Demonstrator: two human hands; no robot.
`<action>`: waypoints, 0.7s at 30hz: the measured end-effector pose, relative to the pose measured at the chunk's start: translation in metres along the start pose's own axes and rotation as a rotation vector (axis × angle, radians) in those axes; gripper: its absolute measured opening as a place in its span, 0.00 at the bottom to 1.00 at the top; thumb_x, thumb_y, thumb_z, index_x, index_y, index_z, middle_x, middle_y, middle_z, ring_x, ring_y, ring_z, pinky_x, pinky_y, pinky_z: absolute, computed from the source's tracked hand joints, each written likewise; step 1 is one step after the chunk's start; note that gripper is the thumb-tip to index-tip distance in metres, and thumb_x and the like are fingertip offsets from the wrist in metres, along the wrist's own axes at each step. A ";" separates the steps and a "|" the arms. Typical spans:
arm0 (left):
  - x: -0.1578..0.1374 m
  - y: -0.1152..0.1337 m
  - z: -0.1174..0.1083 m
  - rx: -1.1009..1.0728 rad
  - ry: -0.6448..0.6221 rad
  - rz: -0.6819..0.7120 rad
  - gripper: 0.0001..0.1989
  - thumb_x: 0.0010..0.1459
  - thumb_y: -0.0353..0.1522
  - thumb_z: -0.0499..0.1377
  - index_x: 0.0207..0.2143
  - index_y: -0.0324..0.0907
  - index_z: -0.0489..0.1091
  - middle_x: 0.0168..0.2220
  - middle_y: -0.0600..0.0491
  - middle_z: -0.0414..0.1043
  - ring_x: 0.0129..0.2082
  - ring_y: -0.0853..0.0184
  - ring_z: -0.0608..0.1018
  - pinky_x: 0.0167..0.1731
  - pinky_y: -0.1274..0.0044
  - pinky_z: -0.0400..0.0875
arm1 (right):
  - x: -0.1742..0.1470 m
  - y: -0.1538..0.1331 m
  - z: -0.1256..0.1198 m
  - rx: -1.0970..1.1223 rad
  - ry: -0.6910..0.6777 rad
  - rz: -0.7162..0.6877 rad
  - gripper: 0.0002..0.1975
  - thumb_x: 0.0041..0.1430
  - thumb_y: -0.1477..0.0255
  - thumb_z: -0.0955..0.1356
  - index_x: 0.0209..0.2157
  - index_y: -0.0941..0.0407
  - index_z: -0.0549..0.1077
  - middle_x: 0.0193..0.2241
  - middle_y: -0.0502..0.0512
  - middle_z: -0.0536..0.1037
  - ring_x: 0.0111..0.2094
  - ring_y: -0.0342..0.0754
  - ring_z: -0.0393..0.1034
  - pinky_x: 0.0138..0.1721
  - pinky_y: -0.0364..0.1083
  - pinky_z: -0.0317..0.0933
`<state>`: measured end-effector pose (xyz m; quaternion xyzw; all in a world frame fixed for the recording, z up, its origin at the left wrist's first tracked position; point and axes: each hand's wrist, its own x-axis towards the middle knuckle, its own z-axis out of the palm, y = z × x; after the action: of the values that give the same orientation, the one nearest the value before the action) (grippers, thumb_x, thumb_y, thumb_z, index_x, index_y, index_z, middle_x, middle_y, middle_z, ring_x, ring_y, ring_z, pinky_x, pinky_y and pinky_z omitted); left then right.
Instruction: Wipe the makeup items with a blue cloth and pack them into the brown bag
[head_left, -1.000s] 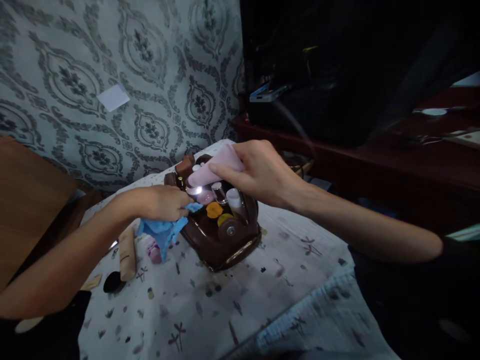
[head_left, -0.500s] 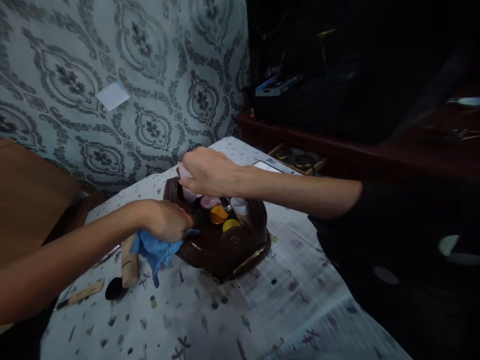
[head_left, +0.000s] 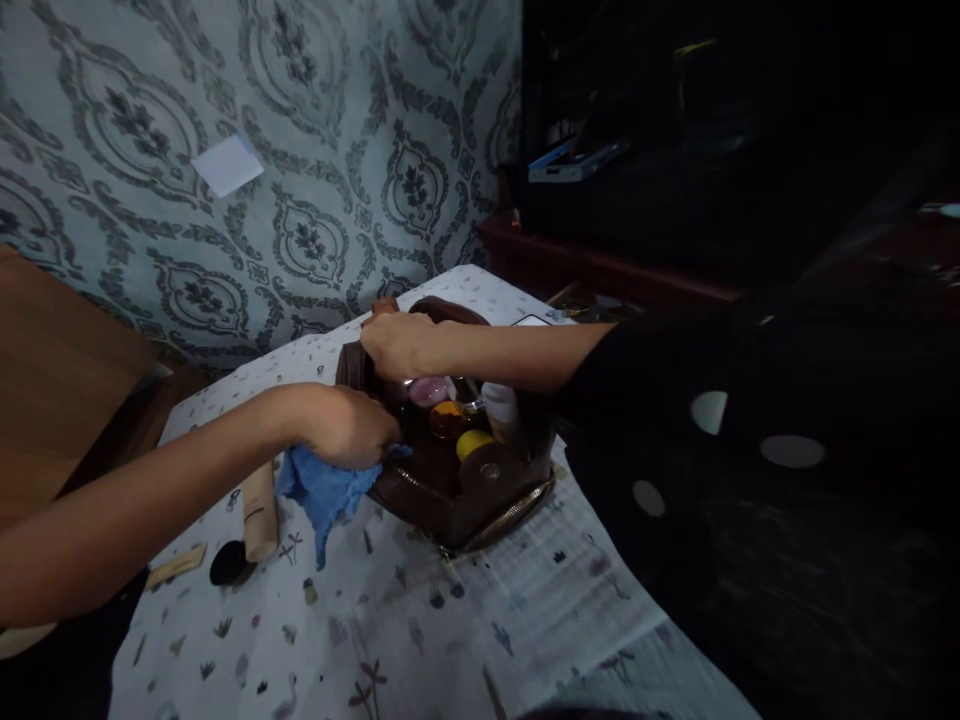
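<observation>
A brown bag point(head_left: 487, 490) with a gold zipper lies open on the cloth-covered table. Inside it I see a pink rounded item point(head_left: 429, 391), an orange round item point(head_left: 448, 419), a yellow round item point(head_left: 473, 443) and a whitish tube point(head_left: 499, 405). My left hand point(head_left: 349, 428) is closed at the bag's near left edge, with a blue cloth point(head_left: 322, 490) hanging from it. Over the bag's far left side, my right hand point(head_left: 397, 345) is closed with its fingertips down at the opening; what they grip is hidden.
Left of the bag lie a beige tube point(head_left: 259, 515), a black round cap or lid point(head_left: 229, 564) and a wooden-handled stick point(head_left: 177, 566). A patterned wall point(head_left: 315, 240) stands behind the table point(head_left: 420, 640). Dark red furniture point(head_left: 600, 265) borders the right back.
My right hand has moved down to the bag's opening, and the pink item it held is out of sight. The left hand keeps the blue cloth. The view has shifted slightly.
</observation>
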<state>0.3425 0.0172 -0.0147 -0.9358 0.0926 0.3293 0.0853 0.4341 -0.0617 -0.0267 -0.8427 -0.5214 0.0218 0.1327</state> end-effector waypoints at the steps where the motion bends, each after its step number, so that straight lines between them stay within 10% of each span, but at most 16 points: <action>1: -0.001 0.003 -0.004 0.024 -0.067 0.006 0.11 0.49 0.27 0.56 0.29 0.41 0.79 0.31 0.46 0.81 0.27 0.61 0.78 0.28 0.77 0.67 | -0.001 -0.001 -0.001 -0.008 -0.001 0.004 0.18 0.51 0.82 0.72 0.46 0.65 0.79 0.47 0.72 0.79 0.46 0.63 0.77 0.41 0.51 0.71; 14: -0.002 0.018 -0.020 0.134 -0.244 -0.057 0.15 0.57 0.25 0.52 0.37 0.37 0.79 0.38 0.43 0.81 0.33 0.61 0.78 0.33 0.76 0.69 | -0.012 0.005 -0.015 -0.113 0.030 -0.051 0.20 0.62 0.66 0.70 0.52 0.62 0.74 0.51 0.66 0.77 0.53 0.60 0.72 0.48 0.50 0.68; 21: 0.001 0.012 -0.017 0.019 -0.113 -0.083 0.08 0.54 0.28 0.57 0.29 0.39 0.77 0.35 0.47 0.80 0.33 0.62 0.78 0.36 0.76 0.69 | -0.097 -0.015 -0.039 -0.199 0.257 -0.145 0.11 0.68 0.71 0.63 0.37 0.58 0.77 0.34 0.56 0.78 0.36 0.53 0.75 0.29 0.47 0.60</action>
<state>0.3506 0.0020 -0.0033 -0.9179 0.0517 0.3769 0.1128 0.3835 -0.1493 0.0046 -0.8076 -0.5593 -0.1472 0.1155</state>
